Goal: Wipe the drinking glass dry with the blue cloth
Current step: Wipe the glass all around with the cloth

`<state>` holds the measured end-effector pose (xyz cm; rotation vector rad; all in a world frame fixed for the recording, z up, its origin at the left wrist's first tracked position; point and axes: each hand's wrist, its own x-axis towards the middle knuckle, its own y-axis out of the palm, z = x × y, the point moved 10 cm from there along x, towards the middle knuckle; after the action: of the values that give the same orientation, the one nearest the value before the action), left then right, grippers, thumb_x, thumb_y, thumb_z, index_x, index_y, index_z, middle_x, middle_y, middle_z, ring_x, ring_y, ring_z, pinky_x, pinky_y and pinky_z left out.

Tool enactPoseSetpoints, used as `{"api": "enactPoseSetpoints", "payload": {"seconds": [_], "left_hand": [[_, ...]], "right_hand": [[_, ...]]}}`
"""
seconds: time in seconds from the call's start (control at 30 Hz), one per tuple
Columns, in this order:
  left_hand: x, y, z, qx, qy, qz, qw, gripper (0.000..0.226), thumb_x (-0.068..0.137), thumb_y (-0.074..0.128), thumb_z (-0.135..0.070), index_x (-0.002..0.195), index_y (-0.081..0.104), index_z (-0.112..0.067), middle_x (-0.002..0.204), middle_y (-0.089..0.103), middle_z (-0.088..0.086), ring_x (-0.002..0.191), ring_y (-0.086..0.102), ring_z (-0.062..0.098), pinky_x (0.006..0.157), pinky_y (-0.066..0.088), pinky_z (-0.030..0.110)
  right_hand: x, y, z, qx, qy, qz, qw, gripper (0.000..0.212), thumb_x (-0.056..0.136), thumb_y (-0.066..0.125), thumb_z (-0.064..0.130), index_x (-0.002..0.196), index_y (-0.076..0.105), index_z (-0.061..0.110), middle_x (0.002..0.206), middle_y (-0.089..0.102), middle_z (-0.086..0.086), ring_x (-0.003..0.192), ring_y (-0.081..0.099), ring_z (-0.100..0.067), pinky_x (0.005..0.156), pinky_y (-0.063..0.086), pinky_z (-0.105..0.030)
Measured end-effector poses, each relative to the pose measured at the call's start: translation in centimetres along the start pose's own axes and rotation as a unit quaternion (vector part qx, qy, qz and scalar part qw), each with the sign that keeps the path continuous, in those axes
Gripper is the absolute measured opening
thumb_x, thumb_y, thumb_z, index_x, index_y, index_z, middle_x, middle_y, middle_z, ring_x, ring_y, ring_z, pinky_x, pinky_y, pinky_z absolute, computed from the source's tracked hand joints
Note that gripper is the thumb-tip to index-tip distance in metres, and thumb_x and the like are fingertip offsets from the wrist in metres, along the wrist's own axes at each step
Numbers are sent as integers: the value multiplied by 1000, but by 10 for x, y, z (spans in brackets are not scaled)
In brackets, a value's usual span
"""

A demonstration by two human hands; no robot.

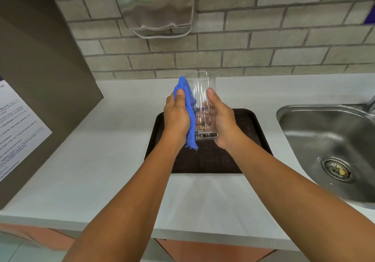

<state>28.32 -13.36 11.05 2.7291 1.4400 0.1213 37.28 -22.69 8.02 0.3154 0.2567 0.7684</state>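
A clear drinking glass (200, 91) is held upright in the air above a dark tray (251, 123), mouth up. My right hand (222, 119) grips its right side, thumb on the near wall. My left hand (176, 117) presses a blue cloth (189, 107) flat against the glass's left side. The cloth runs from near the rim down past the thick base, with a corner hanging below my palm.
The tray lies on a white counter (101, 160). A steel sink (332, 150) with a drain is set in at the right. A steel dispenser (154, 5) hangs on the brick wall above. A grey panel with a printed notice (18, 127) stands at the left.
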Motion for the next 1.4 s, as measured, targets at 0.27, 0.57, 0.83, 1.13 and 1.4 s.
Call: {"api": "enactPoseSetpoints", "payload": {"seconds": [0.27, 0.57, 0.83, 1.13, 1.4], "left_hand": [[-1, -4, -6, 64, 71, -41, 995, 30, 101, 31, -47, 113, 46, -24, 100, 56, -1, 81, 59, 7, 64, 46, 19], [-15, 8, -37, 173, 199, -51, 963, 56, 102, 36, -39, 154, 20, -27, 109, 37, -5, 86, 56, 2, 74, 49, 11], [6, 8, 14, -89, -72, 45, 992, 44, 99, 42, -47, 127, 59, -18, 112, 69, 11, 97, 68, 31, 85, 56, 49], [-17, 17, -47, 201, 245, 3, 948, 55, 100, 38, -42, 152, 23, -33, 107, 36, -7, 88, 53, -6, 71, 46, 4], [3, 4, -6, 14, 3, 32, 999, 26, 100, 38, -45, 91, 60, -37, 82, 69, -5, 65, 64, 14, 52, 53, 25]], "right_hand": [[2, 4, 1, -91, -30, -8, 995, 50, 81, 63, 66, 99, 67, 19, 77, 77, 9, 68, 74, -9, 60, 59, -25], [1, 5, 7, -95, -59, -30, 993, 60, 72, 71, 66, 90, 63, 10, 71, 70, 8, 66, 69, -5, 60, 56, -19], [-7, 16, 3, 30, 21, 70, 997, 53, 80, 62, 65, 89, 73, 13, 80, 70, -9, 70, 69, -26, 70, 59, -39], [-11, 16, -2, 39, 47, 68, 996, 74, 88, 52, 65, 131, 63, 5, 114, 67, -18, 92, 69, -30, 79, 57, -42], [-12, 14, -8, 68, 61, 63, 994, 86, 67, 64, 72, 117, 70, 3, 96, 73, -15, 80, 72, -29, 72, 60, -40]]}}
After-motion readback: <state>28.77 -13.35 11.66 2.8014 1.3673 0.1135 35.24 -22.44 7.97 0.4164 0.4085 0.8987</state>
